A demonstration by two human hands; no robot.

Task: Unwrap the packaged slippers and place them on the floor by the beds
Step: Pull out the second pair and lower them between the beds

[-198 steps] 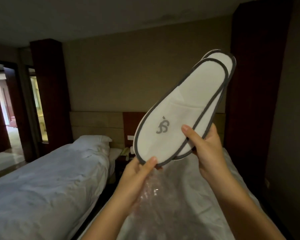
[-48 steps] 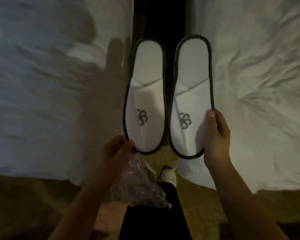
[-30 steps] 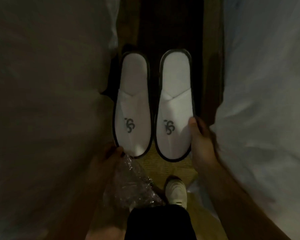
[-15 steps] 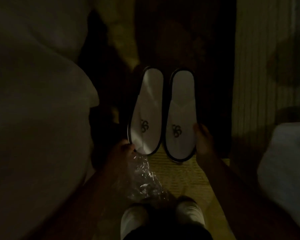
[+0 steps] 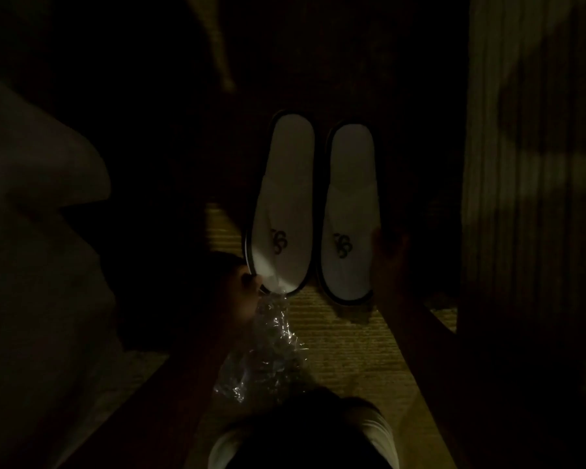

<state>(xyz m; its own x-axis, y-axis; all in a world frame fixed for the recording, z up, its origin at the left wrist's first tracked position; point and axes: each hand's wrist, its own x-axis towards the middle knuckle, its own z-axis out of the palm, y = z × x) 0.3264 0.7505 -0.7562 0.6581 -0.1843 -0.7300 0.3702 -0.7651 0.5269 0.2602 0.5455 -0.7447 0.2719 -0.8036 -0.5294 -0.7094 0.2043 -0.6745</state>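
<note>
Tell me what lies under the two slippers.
Under the toes of the left slipper and right slipper, striped carpet; farther up, a dark surface. Directly beneath is covered; contact cannot be told.

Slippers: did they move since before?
Yes. The slippers went down, from above the bed tops to near the floor, below the left bed.

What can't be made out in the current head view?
- Head view, darkness: whether the left slipper and right slipper touch the floor or hang above it.
- Too dark to tell if the right hand grips the slipper's edge or only touches it.
- The left hand pinches the left slipper's toe; shadow hides whether it also holds the plastic wrapper.
- The shoes are mostly hidden by the dark trousers.
</note>
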